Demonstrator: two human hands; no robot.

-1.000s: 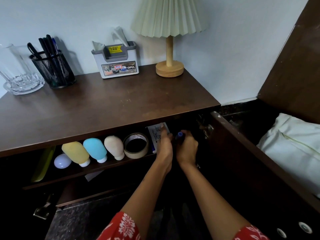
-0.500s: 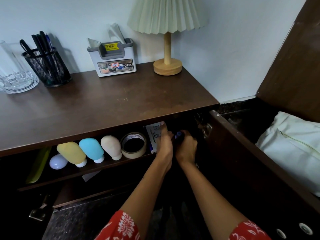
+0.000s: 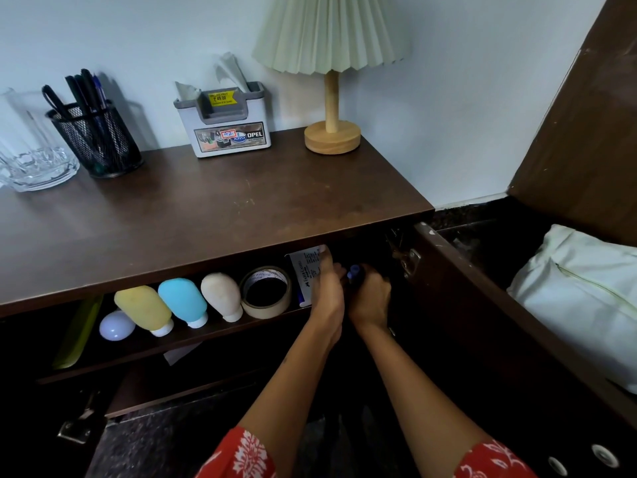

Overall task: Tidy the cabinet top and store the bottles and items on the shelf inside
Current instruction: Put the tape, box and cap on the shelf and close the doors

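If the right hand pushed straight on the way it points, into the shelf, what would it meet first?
Hard to say: the right hand, holding a blue-capped item, points into dark shelf space. Nothing shows ahead; probably the cabinet's back wall.

close head view, forward-down over cabinet top (image 3: 213,215) and shelf (image 3: 193,343)

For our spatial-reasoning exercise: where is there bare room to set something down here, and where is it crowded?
Free: the cabinet top in front of the pen holder, tissue box and lamp. Crowded: the shelf, from yellow bottle to tape roll, where both hands work.
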